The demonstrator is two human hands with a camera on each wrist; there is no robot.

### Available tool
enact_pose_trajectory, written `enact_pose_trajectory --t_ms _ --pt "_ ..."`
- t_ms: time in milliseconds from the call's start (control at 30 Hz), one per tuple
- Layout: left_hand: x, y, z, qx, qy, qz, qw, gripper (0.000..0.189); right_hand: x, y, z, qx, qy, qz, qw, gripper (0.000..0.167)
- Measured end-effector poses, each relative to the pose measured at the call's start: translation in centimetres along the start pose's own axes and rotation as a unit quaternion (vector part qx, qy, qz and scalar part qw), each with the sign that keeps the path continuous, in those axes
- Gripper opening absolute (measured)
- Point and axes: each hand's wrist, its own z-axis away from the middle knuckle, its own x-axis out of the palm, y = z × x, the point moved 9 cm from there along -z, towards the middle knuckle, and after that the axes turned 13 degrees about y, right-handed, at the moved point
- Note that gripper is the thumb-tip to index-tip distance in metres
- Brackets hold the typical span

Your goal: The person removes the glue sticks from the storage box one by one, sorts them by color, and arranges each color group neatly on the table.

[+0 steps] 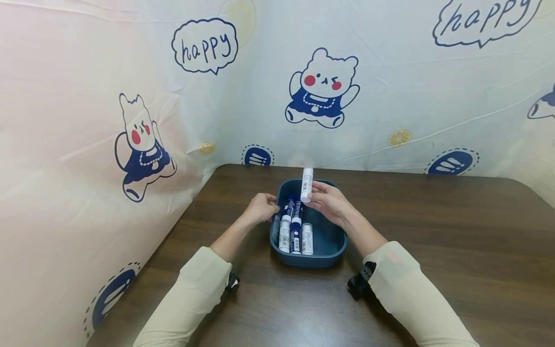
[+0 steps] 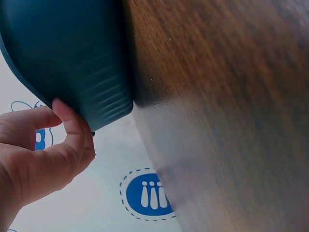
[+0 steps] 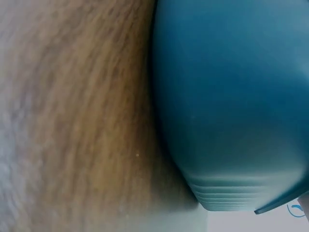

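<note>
A dark teal plastic bin (image 1: 310, 261) stands on the brown table. My left hand (image 1: 261, 208) pinches its left rim between thumb and fingers; the left wrist view shows that hand (image 2: 53, 152) at the bin's edge. Above the far part of the bin, my right hand (image 1: 331, 201) holds a white glue stick (image 1: 307, 185), nearly upright, by its lower part. Inside, along the left side, lie several more: a white glue stick (image 1: 284, 236), a dark blue one (image 1: 295, 238) and another white one (image 1: 307, 239) nearer the middle. In the right wrist view the bin's outer wall (image 3: 231, 96) hides nearly all of the hand.
The wooden table (image 1: 433, 241) extends to both sides of the bin. A pale curtain (image 1: 269, 86) printed with cartoon bears hangs behind the table's far edge and along its left. A black strap device (image 1: 361, 282) is worn on the right wrist.
</note>
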Motion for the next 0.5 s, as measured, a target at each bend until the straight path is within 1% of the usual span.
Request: enact_pose_trajectory --t_ms 233,500 --pt "0.2 0.0 0.0 -0.001 -0.002 0.001 1.0 0.039 -1.0 -0.9 0.6 -0.02 0.007 -0.002 0.9998 0.061" --pt "0.0 0.0 -0.1 0.004 0.0 -0.004 1.0 0.039 -2.8 -1.9 1.3 -0.03 0.024 -0.001 0.9993 0.062"
